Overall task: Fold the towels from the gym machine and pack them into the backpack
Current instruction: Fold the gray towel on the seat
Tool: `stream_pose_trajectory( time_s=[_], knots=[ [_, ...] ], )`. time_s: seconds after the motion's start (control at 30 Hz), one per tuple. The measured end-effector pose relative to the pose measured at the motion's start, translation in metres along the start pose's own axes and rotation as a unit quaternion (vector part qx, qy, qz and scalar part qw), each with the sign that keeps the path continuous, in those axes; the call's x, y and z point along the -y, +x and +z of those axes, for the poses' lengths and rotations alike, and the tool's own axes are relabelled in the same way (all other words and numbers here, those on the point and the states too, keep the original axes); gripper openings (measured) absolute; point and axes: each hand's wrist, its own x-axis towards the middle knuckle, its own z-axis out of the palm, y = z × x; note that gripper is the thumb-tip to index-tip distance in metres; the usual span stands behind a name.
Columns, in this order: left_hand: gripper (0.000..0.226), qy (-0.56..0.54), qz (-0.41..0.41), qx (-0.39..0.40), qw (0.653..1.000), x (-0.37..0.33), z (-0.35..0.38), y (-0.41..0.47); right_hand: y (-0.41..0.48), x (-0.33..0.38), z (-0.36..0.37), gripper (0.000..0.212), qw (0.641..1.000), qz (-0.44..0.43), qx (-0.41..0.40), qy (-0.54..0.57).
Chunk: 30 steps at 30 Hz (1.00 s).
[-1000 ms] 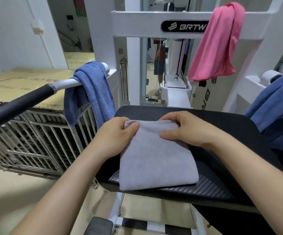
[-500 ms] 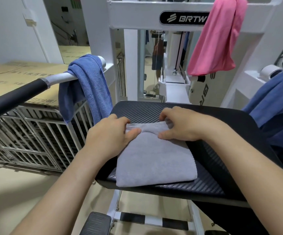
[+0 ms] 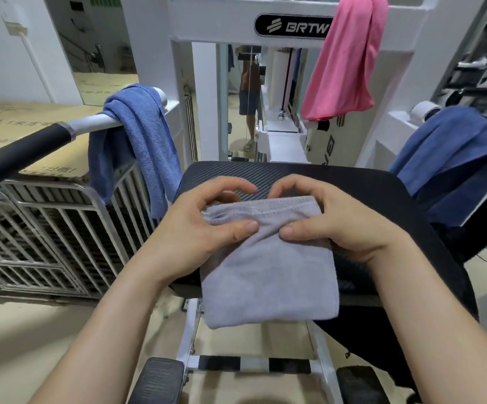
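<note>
A folded grey towel (image 3: 268,275) hangs from both my hands above the front edge of the black seat pad (image 3: 367,193). My left hand (image 3: 207,228) pinches its top left corner, thumb on the near side. My right hand (image 3: 332,220) pinches the top right the same way. A light blue towel (image 3: 140,135) is draped over the left handle bar (image 3: 26,150). A pink towel (image 3: 350,59) hangs from the white machine frame (image 3: 221,24). A dark blue towel (image 3: 452,150) lies over the right arm of the machine. No backpack is in view.
A metal wire cage (image 3: 47,234) topped with cardboard stands on the left. Black footrests (image 3: 157,380) and a striped bar sit below the seat. A mirror behind the frame reflects a person's legs. Dark fabric hangs off the seat's right side.
Both hands have gripped the towel's far edge and lifted it off the seat pad toward me; it lay flat on the pad before and now hangs past the seat's front edge.
</note>
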Motion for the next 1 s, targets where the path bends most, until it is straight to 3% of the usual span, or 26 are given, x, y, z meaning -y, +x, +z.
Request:
stream_pose_trajectory(
  time_s=[0.07,0.17,0.23,0.33,0.43,0.5,0.6,0.63,0.67,0.7,0.77,0.83,0.9,1.0],
  knots=[
    [0.029,-0.042,0.014,-0.030,0.999,-0.010,0.008,-0.004,-0.015,-0.007,0.007,0.046,0.988,-0.030,-0.051,0.144],
    [0.022,-0.145,0.009,-0.089,0.985,-0.015,0.020,-0.008,-0.037,-0.023,0.016,0.054,0.919,-0.009,-0.056,0.390],
    [0.021,-0.179,0.007,-0.109,0.978,-0.016,0.028,-0.008,-0.050,-0.032,0.018,0.067,0.918,0.013,-0.030,0.395],
    [0.021,-0.166,0.033,-0.098,0.981,-0.018,0.045,-0.009,-0.070,-0.040,0.015,0.062,0.935,0.023,-0.027,0.352],
    [0.024,-0.083,0.076,-0.112,0.987,-0.020,0.068,-0.010,-0.086,-0.049,0.010,0.054,0.911,0.059,-0.070,0.401],
    [0.025,0.058,0.134,-0.149,0.978,-0.023,0.084,-0.011,-0.100,-0.054,0.010,0.046,0.884,0.054,-0.091,0.455],
    [0.008,0.266,0.286,-0.133,0.911,-0.032,0.113,-0.016,-0.122,-0.069,0.004,0.017,0.861,0.009,-0.074,0.504],
    [0.008,0.280,0.309,-0.107,0.903,-0.036,0.125,-0.020,-0.132,-0.076,-0.004,0.016,0.844,0.022,-0.130,0.520],
    [0.010,0.261,0.298,-0.079,0.915,-0.041,0.137,-0.026,-0.147,-0.081,-0.010,0.024,0.822,0.011,-0.093,0.562],
    [0.013,0.217,0.259,-0.051,0.940,-0.048,0.148,-0.031,-0.158,-0.085,-0.012,0.036,0.807,0.030,-0.109,0.580],
    [0.019,0.096,0.154,0.005,0.983,-0.061,0.167,-0.039,-0.187,-0.090,-0.031,0.059,0.848,0.079,-0.219,0.476],
    [0.021,0.022,0.084,0.044,0.995,-0.071,0.190,-0.042,-0.213,-0.108,-0.046,0.067,0.873,0.086,-0.158,0.453],
    [0.021,0.064,0.064,0.049,0.995,-0.077,0.221,-0.042,-0.239,-0.111,-0.065,0.065,0.874,0.095,-0.086,0.469],
    [0.014,0.152,0.058,0.035,0.986,-0.085,0.273,-0.045,-0.277,-0.113,-0.091,0.057,0.873,0.079,-0.097,0.471]
  ],
)
